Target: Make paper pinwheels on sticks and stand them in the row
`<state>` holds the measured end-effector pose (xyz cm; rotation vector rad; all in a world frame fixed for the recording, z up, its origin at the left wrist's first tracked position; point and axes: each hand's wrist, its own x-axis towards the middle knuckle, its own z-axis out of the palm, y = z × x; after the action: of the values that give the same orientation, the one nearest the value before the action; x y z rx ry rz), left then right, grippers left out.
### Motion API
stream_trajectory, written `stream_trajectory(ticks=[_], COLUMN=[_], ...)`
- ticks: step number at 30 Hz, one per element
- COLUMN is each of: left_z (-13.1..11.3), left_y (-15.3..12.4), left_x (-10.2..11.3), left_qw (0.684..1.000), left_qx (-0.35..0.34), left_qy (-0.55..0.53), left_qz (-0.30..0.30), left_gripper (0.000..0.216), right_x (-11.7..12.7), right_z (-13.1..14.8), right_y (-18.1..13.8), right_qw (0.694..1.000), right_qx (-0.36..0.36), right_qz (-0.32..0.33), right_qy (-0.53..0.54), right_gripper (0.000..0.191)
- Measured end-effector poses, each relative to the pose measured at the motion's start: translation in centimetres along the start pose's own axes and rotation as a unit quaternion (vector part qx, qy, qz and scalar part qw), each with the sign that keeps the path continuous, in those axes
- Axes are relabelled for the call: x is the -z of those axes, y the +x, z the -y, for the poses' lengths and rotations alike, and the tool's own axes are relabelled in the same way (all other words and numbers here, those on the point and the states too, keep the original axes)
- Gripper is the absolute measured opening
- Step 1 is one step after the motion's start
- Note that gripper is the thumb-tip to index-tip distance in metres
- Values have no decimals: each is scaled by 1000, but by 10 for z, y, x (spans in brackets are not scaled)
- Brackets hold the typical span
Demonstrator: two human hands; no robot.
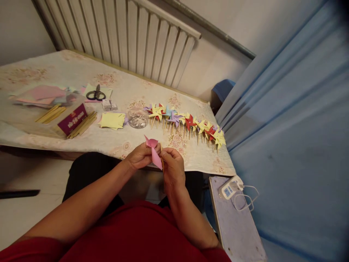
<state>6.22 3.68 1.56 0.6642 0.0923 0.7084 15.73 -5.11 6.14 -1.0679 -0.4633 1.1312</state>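
Observation:
A pink paper pinwheel point(156, 157) is pinched in my left hand point(140, 156) at the table's front edge. My right hand point(174, 163) is closed on a thin wooden stick point(163, 165), which it holds upright against the pinwheel's side. Whether the two are joined is hidden by my fingers. Beyond my hands, finished pinwheels point(189, 123) in yellow, red, purple and blue lie in a row. A clear round dish point(137, 119) with small shiny pieces sits to their left, beside a stack of cut yellow paper point(112, 120).
Black-handled scissors point(96, 94) lie on paper squares, near small white boxes point(109, 105). A clear box with a purple label point(72, 119) and bundles of sticks point(83, 125) stand at left. At right, a power strip point(230, 187) with a white cable rests on a stool point(238, 225).

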Motion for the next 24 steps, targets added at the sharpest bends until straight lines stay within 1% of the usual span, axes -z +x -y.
stream_trajectory(ticks=[5,15,24], left_z=[0,0,0], left_y=[0,-2,-3], left_x=[3,3,0], left_qw=[1000,998,998], left_qx=[-15,-10,-18], left_qy=[11,17,26], left_qz=[-23,-56,-60], left_gripper=[30,32,33], right_x=[-2,-7,-8], right_z=[-1,1,2], right_y=[-3,-8,-9], right_qw=[1000,1000,1000], right_qx=[0,-13,-11], right_qz=[6,-5,-6], right_qy=[-10,-7,-15], right_gripper=[17,19,20])
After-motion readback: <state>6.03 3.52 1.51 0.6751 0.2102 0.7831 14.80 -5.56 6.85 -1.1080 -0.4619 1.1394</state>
